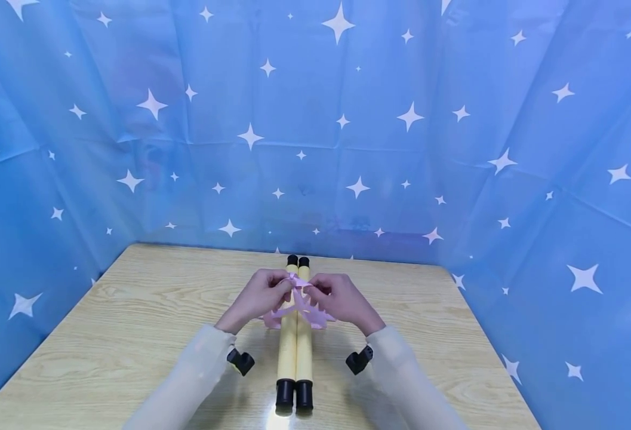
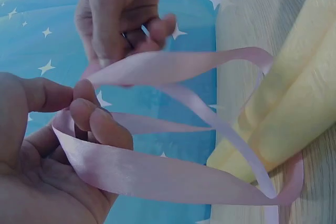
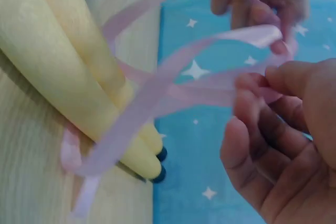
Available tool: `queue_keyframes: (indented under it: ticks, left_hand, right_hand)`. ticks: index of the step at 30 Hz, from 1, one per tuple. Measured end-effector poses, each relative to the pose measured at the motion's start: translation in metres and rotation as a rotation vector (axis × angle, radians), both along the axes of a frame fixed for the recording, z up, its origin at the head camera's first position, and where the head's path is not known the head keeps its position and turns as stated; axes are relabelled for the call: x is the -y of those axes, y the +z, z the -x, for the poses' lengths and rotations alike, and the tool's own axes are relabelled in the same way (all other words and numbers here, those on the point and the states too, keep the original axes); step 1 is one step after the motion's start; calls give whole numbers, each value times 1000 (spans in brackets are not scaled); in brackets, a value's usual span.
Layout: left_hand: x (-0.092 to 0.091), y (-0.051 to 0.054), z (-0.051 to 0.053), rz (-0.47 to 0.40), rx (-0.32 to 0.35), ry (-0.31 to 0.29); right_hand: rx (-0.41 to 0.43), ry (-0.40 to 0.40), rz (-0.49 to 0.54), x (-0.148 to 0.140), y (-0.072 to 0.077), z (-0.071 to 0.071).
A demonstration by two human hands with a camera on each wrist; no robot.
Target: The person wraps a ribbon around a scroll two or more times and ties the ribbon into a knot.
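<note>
Two pale yellow tubes [image 1: 288, 352] with black end caps lie side by side on the table. Pink ribbon [image 2: 157, 178] passes round them and rises in loops above them. My left hand [image 1: 264, 294] pinches ribbon between thumb and fingertips over the left tube; the left wrist view shows a loop round its fingers. Close on the other side, my right hand [image 1: 342, 298] pinches ribbon [image 3: 199, 95] with thumb and forefinger, its other fingers curled. The two hands are a short gap apart, above the tubes. Where the ribbon strands cross between the hands is partly hidden.
The wood-grain table [image 1: 132, 322] reaches back to a blue curtain [image 1: 304, 119] with white stars, which also hangs at both sides. Small black wrist cameras are on both wrists, below white sleeves [image 1: 186, 370]. A ribbon end [image 3: 84, 198] hangs beside the tubes.
</note>
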State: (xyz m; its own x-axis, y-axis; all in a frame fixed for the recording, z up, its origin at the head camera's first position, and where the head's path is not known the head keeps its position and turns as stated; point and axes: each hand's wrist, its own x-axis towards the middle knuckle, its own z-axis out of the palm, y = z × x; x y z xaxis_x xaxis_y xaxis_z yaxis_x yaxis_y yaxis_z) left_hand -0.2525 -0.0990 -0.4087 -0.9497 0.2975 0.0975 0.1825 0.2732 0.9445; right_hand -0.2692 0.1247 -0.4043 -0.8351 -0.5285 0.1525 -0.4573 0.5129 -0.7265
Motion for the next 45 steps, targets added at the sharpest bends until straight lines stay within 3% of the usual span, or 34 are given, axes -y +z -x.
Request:
queue_keyframes:
  ticks: [5, 8, 13, 20, 25, 30, 33, 38, 42, 45]
  left_hand:
    - [1, -2, 1, 16, 12, 76]
    - [0, -3, 2, 8, 24, 109]
    - [-3, -6, 4, -33, 46, 141]
    - [-6, -4, 6, -81, 41, 137]
    - [-8, -4, 6, -123, 42, 120]
    - [-9, -7, 8, -150, 22, 83]
    - [-9, -9, 8, -152, 4, 47]
    - [-11, -9, 8, -141, -26, -34]
    - [-12, -9, 8, -118, -38, -55]
    - [-12, -9, 8, -98, -54, -52]
  right_hand:
    - [-149, -71, -31, -13, 9, 2]
    - [-192, -92, -29, -19, 16, 2]
    - [-170, -99, -12, -29, 28, -2]
    - [-156, -128, 43, -40, 49, -18]
    - [-94, -54, 60, -41, 58, -28]
    - [-43, 98, -62, -28, 36, -27]
    - [-32, 109, -103, -19, 15, -23]
    - [16, -9, -92, -12, -6, -19]
    - [-9, -148, -30, -7, -10, -17]
    - [-38, -202, 14, -2, -10, -15]
